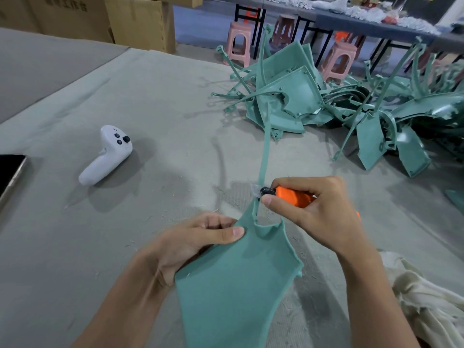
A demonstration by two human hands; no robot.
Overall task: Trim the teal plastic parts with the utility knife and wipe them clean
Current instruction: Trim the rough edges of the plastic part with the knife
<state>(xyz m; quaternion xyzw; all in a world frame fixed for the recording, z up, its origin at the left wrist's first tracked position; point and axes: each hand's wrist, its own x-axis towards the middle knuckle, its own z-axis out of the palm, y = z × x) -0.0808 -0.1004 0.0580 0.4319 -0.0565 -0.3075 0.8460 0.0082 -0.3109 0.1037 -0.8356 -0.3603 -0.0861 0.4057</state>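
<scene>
A flat teal plastic part [233,285] with a long thin strip rising from its top sits low in the middle of the view. My left hand [190,243] grips its upper left edge, thumb on top. My right hand [319,214] is closed around an orange utility knife [293,195]. The knife's blade end touches the thin strip just above the part's body. A pile of similar teal parts [339,106] lies on the table at the far right.
The grey cloth-covered table [163,101] carries plastic shavings near my hands. A white game-style controller [106,154] lies to the left, a dark phone [10,172] at the left edge. A cream rag [426,302] sits at lower right. Pink stools and cardboard boxes stand beyond the table.
</scene>
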